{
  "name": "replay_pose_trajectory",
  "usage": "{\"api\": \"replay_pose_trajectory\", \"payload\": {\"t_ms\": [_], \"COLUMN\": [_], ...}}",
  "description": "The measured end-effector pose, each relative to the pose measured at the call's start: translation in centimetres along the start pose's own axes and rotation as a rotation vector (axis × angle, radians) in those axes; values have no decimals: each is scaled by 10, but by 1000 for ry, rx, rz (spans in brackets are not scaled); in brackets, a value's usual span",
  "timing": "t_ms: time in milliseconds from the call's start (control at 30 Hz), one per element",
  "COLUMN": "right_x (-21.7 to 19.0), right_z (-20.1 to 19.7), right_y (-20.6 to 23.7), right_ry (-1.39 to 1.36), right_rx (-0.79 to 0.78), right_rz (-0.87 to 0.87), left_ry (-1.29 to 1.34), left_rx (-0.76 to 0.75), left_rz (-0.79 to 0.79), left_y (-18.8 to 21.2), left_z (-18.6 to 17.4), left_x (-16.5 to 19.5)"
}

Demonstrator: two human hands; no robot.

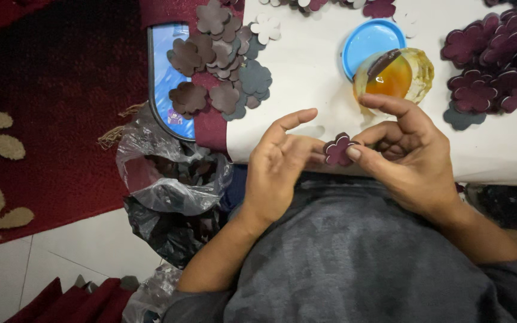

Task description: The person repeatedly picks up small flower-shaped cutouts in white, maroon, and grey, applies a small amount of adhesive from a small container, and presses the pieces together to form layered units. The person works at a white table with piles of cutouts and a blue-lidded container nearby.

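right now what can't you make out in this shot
Head view only:
- Flower piece: its back, hidden between left hand and right hand.
- Jar: its base, behind right hand's fingers.
- Plastic bag: dark contents unclear through crinkled film.
- Purple pile: cut off by the right edge.

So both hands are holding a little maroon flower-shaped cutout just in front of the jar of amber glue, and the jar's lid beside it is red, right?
Not quite: the lid is blue, not red, as the head view shows. The rest holds: the left hand and right hand hold a maroon flower cutout between them, just in front of the jar of amber glue.
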State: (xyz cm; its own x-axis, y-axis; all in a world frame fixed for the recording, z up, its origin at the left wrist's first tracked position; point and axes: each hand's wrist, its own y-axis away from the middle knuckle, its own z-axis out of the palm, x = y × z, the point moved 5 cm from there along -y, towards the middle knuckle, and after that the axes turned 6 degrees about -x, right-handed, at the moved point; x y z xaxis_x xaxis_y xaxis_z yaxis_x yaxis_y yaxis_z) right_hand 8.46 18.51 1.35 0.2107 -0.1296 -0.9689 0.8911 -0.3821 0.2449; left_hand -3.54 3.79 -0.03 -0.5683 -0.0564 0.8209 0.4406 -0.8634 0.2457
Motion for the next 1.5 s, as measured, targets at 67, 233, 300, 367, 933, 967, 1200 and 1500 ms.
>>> {"api": "replay_pose_trajectory", "payload": {"t_ms": [67, 233, 300, 367, 933, 967, 1200, 1500], "right_x": [0, 2, 5, 7, -23, -17, 6, -22], "right_z": [1, 3, 2, 0, -106, -111, -146, -107], "right_y": [1, 3, 3, 3, 37, 39, 55, 45], "right_ry": [-30, -32, -51, -47, 640, 665, 750, 907], "right_rx": [-7, -1, -3, 7, 683, 705, 807, 514], "right_rz": [12, 23, 12, -3, -253, -248, -185, -328], "left_ry": [-54, -184, -195, -166, -1431, -1474, -1596, -1635], "left_rx": [-23, 25, 21, 3, 361, 358, 322, 378], "left_rz": [37, 5, 14, 38, 626, 641, 568, 555], "left_y": [0, 0, -1, -4, -66, -73, -92, -90], "left_z": [4, 4, 3, 6, -34, -37, -44, -48], "left_x": [-2, -13, -15, -16, 83, 83, 75, 77]}}
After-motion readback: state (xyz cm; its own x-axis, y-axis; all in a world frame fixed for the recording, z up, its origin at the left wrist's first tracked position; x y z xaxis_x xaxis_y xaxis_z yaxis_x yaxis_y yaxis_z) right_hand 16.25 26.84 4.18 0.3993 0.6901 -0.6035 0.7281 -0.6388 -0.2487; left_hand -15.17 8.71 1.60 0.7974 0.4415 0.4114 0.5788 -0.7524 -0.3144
